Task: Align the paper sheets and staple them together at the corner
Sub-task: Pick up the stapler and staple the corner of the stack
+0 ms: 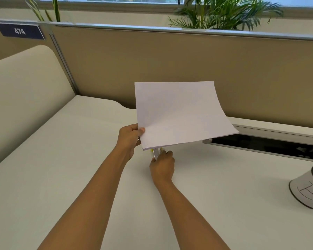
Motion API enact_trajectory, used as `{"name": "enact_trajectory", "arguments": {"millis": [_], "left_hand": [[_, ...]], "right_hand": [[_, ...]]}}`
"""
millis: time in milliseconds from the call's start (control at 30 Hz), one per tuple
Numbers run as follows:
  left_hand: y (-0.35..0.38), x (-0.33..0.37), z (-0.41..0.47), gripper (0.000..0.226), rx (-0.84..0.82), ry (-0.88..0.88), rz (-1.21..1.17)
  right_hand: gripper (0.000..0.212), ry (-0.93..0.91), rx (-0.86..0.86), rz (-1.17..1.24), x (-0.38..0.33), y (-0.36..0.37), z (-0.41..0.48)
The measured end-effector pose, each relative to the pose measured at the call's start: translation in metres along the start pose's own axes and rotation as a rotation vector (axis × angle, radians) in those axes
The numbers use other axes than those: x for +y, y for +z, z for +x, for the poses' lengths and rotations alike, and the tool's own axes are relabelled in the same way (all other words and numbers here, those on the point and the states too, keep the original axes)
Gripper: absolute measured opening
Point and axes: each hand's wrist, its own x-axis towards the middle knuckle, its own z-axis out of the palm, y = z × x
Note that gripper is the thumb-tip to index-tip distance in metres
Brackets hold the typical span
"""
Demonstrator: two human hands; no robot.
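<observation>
**Paper stack lifted over the stapler**

A white desk (61, 168) stood against tan cubicle partitions (170, 60), plants beyond. The left hand (129, 138) pinched the paper stack (181, 114) at its near corner, held above the desk. The right hand (162, 166) closed around a mostly hidden stapler (156, 152) beneath.

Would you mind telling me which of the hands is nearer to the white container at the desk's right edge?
Right. The right hand is low over the desk on the stapler, on the white container's side. The left hand is farther left, raised, pinching the paper stack's near-left corner.
</observation>
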Motion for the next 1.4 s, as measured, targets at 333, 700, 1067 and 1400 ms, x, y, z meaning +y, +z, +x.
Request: {"name": "enact_trajectory", "arguments": {"millis": [333, 700, 1067, 1400], "left_hand": [[0.022, 0.006, -0.032, 0.032, -0.052, 0.005, -0.019], [0.061, 0.011, -0.091, 0.033, -0.137, 0.011, -0.026], [0.083, 0.003, -0.128, 0.032, -0.179, 0.018, -0.036], [0.088, -0.008, -0.15, 0.032, -0.155, 0.032, -0.05]], "right_hand": [[0.03, 0.168, -0.494, 1.015, 0.061, -0.078, -0.053], [0.033, 0.038, -0.547, 1.142, 0.106, -0.147, -0.132], [0.04, 0.116, -0.433, 1.078, 0.109, -0.17, -0.152], [0.036, 0.165, -0.406, 0.972, 0.108, -0.173, -0.165]]}}
